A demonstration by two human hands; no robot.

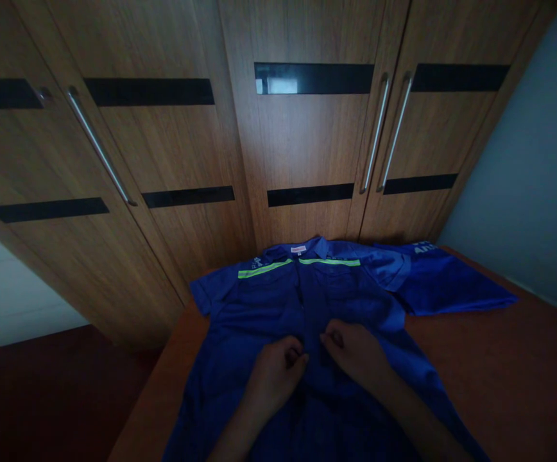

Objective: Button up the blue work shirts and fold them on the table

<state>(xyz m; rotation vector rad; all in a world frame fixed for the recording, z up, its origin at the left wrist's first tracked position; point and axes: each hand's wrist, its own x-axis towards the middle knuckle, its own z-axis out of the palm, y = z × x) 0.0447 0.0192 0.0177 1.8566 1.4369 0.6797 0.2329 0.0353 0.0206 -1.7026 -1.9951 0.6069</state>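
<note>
A dark blue short-sleeved shirt [259,327] with yellow-green reflective strips lies spread out, front side up, its collar toward the wardrobe. Over its front middle are both hands, a small gap between them. My left hand [281,369] is curled, thumb and forefinger nearly meeting beside the front placket. On the other side of the placket, my right hand [350,350] is also curled with fingertips pressed together at the cloth. Whether either pinches fabric is too dark to make out.
A brighter blue folded garment [452,282] with white lettering lies right of the shirt on the reddish-brown table [509,372]. Behind the table stands a wooden wardrobe [302,141] with metal handles and dark strips. A pale wall [538,173] is at the right.
</note>
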